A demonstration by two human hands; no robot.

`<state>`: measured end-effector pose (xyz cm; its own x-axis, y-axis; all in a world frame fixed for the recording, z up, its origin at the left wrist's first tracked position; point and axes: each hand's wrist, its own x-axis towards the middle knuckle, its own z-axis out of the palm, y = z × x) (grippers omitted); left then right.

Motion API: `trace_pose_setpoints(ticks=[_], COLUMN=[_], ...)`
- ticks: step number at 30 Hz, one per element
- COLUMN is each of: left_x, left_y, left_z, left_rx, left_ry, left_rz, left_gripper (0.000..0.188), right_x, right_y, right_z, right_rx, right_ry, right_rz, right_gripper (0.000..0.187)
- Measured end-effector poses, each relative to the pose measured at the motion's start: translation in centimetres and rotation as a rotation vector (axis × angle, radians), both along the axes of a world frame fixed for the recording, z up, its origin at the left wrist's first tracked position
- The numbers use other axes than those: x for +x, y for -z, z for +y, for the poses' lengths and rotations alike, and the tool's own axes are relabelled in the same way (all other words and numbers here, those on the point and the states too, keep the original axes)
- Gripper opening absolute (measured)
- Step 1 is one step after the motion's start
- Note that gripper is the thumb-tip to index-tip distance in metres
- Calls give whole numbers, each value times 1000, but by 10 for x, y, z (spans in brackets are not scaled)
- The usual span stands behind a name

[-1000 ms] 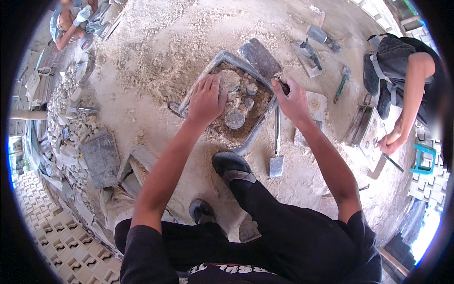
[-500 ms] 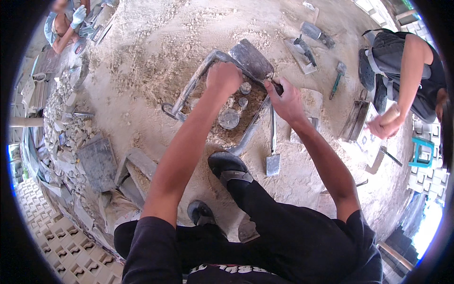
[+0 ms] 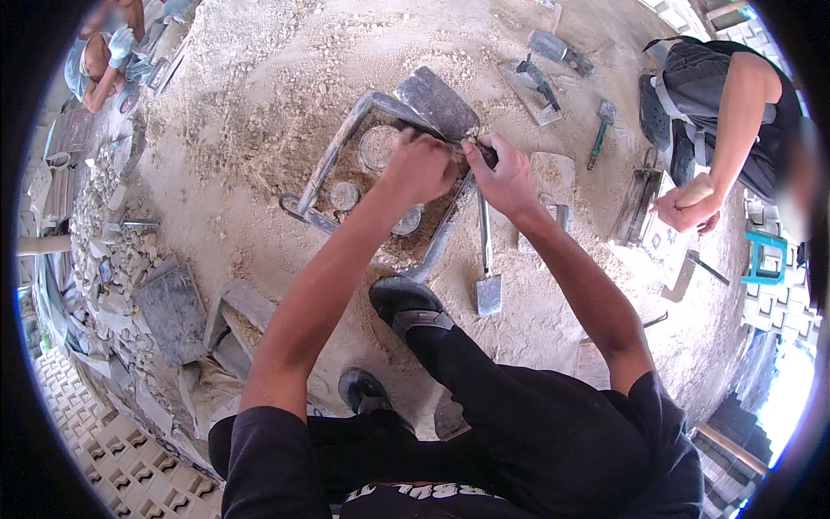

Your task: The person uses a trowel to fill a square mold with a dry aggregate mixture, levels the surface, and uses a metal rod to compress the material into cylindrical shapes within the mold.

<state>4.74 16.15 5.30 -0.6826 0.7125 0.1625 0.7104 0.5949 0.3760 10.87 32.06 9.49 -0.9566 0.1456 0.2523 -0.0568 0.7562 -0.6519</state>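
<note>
A grey metal moulding frame lies on the sandy floor with brown sand and several round, dusty pieces inside, among them a large disc and a smaller one. My right hand is closed round the dark handle of a short-handled shovel at the frame's right corner. The shovel's broad grey blade points away to the far left, over the frame's far edge. Above the frame, my left hand is curled close to the shovel's near end. Its fingertips are hidden, so whatever it pinches cannot be seen.
A small spatula lies right of the frame. Further right are a brush, a mallet-like tool and a co-worker's hand on a wooden handle. Rubble and an angled frame lie left.
My left hand has moved right across the frame, towards my right hand, uncovering round pieces on the frame's left side. My right hand still grips the shovel. The whole view has shifted slightly.
</note>
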Motion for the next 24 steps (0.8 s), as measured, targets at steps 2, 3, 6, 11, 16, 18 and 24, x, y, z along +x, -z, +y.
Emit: trace_pose_setpoints(ticks=[2, 3, 6, 11, 16, 18, 24], left_x=[12, 16, 5, 5, 39, 46, 61], left_y=[3, 2, -3, 2, 16, 12, -1], left_z=[8, 12, -4, -58, -85, -96, -108], left_rx=[-49, -72, -7, 253, 10, -8, -6], left_ry=[4, 6, 47, -172, -328, -332, -218], left_rz=[96, 143, -79, 103, 194, 65, -44], left_gripper=[28, 28, 28, 41, 63, 67, 52], right_x=[2, 3, 8, 12, 7, 5, 9], right_y=[-6, -8, -6, 5, 7, -3, -2], right_z=[3, 4, 0, 5, 9, 0, -6], right_rx=[-19, -28, -31, -47, -6, -39, 0], right_ry=[15, 22, 46, 43, 78, 68, 45], right_rz=[-101, -152, -130, -125, -185, -251, -247], right_gripper=[38, 38, 38, 42, 53, 52, 57])
